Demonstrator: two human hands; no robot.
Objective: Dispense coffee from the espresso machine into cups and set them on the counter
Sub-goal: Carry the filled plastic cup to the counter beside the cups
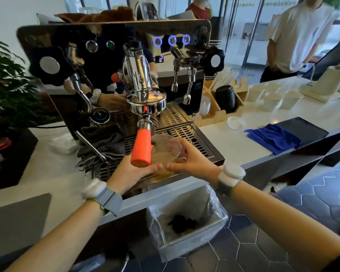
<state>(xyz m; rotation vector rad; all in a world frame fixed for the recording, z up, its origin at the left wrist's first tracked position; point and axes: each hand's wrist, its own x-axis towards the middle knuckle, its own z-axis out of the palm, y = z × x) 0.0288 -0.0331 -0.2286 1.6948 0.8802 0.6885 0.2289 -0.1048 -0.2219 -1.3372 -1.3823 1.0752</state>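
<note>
The chrome espresso machine (114, 61) stands in the middle of the counter, a portafilter with an orange handle (141, 148) locked into its group head (145, 103). Just below and right of that handle, a clear plastic cup (167, 146) is tilted toward me above the drip tray (194, 134). My right hand (192, 161) grips the cup from the right side. My left hand (130, 171) lies under the handle's end, its thumb reaching onto the cup's near edge; its fingers are hidden by the handle.
White paper cups (273, 97) and a stack of black lids (225, 97) stand at the back right. A blue cloth (273, 138) and a clear lid (236, 122) lie on the counter. A grey cloth (102, 142) lies by the steam wand (90, 146). A lined bin (185, 218) sits below. A person (298, 36) stands behind the counter.
</note>
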